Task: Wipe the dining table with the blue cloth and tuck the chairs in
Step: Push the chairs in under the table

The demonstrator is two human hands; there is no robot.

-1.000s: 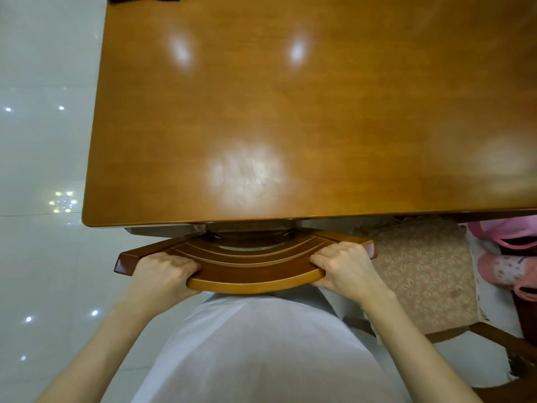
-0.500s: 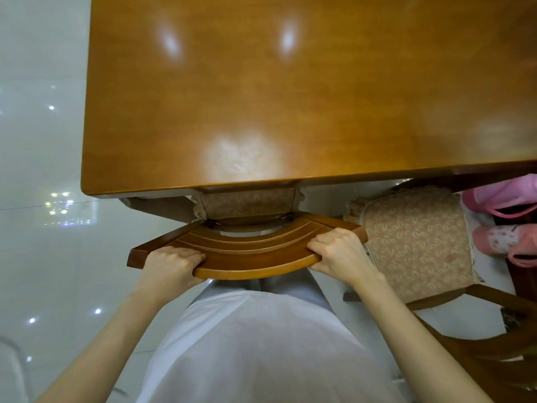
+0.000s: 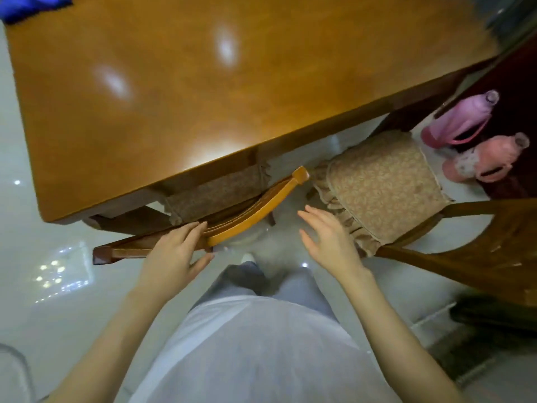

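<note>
The dining table (image 3: 203, 91) fills the upper part of the view, its top bare and glossy, with the blue cloth (image 3: 32, 5) lying at its far left corner. We judge the wiping done and the chair-tucking in hand. The second chair (image 3: 377, 181), on our right, stands pulled out, its cushioned seat wholly clear of the table edge. The first chair (image 3: 250, 207) sits with its seat mostly under the table, only the curved backrest showing. Our left hand (image 3: 174, 254) is spread, fingertips resting on that backrest without gripping. Our right hand (image 3: 328, 237) is spread and empty, hanging between the two chairs. Next, we would take the second chair by its back and push it in.
</note>
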